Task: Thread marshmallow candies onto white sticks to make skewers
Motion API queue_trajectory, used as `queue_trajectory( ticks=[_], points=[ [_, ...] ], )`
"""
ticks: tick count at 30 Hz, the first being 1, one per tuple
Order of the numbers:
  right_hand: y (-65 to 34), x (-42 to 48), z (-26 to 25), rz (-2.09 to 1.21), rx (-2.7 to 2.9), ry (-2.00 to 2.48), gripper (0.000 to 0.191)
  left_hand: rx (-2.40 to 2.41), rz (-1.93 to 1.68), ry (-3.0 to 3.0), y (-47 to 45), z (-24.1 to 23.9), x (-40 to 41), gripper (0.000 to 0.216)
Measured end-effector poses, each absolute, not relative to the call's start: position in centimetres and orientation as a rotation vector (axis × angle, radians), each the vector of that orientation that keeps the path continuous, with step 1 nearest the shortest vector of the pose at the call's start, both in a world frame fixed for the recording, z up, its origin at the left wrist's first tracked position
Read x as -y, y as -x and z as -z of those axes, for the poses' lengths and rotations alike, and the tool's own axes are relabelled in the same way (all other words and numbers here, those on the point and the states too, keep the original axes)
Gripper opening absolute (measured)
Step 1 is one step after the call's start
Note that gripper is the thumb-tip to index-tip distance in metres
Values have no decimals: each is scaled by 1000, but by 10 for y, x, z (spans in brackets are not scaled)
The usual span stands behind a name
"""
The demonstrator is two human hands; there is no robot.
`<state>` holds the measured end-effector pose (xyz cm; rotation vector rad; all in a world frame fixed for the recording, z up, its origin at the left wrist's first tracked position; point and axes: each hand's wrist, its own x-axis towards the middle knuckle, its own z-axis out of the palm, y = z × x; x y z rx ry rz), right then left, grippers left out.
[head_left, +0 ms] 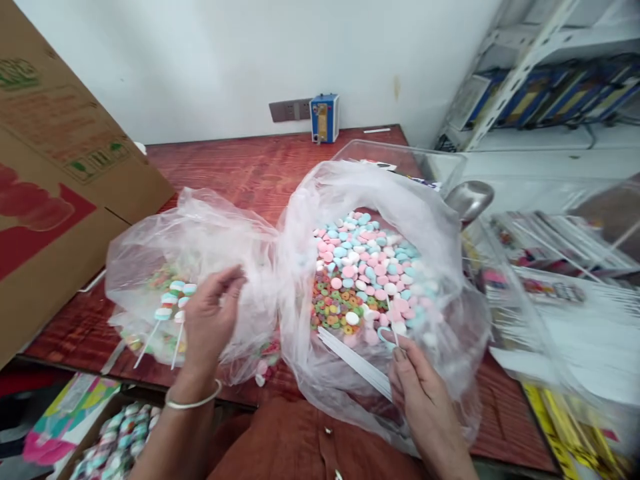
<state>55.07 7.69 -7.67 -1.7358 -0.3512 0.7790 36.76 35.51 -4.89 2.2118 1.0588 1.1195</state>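
My left hand (215,313) hovers over a clear plastic bag (225,233), its fingers loosely curled, thumb a little off the fingertips, with nothing visible in them. Beside it lie two sticks of stacked candies (163,313), white, blue and red. In my right hand (420,380) is a bundle of white lollipop sticks (355,360), and thumb and forefinger pinch one thin stick upright. This hand is at the near side of a larger open plastic bag (300,267). Inside the bag are pink, blue and white candies (370,260) and small coloured ring candies (333,300).
A cardboard box (65,147) stands at the left. Behind the large bag are a metal scoop (470,200) and a clear bin (420,157). A blue device (325,119) sits by the wall. More stacked candies (120,440) lie in a box below the table's front edge.
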Motion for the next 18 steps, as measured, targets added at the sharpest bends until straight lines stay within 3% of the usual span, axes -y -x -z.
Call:
queue_trajectory(
  ticks=[2,6,12,18],
  points=[
    [-548,-79,74,-761,379,1755,35,-738,-834,-2264,-405,51,-321,20],
    [-549,-74,71,-709,520,1890,23,-465,-521,-2410,-457,68,-286,27],
    [-549,-73,78,-701,604,1926,23,-476,-324,-2583,-473,82,-287,32],
    [-550,-81,84,-731,735,1970,22,-519,-361,-2582,-469,79,-286,24]
  ],
)
